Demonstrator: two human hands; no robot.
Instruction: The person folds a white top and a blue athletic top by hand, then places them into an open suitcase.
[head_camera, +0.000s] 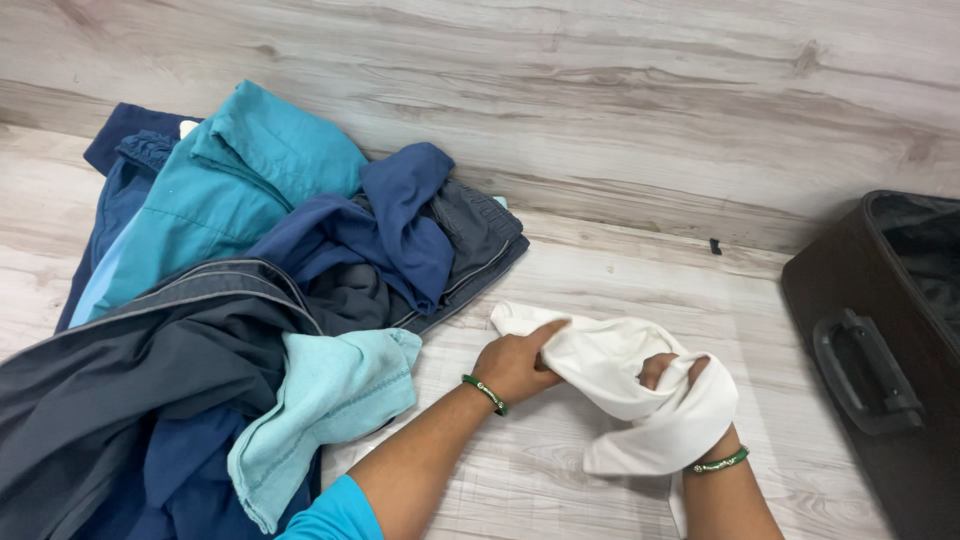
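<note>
Both hands grip a crumpled white cotton garment on pale wood flooring: left hand pinching one edge, right hand wrapped inside. Folding seems barely begun; the blue clothes pile looks untouched, and the dark suitcase waits open.

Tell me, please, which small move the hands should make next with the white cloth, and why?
Probably spread it flat first. The white cloth is bunched and wrapped over the right hand, while the left hand grips its other end. Pulling the hands apart over the bare floor would likely open it out.
</note>
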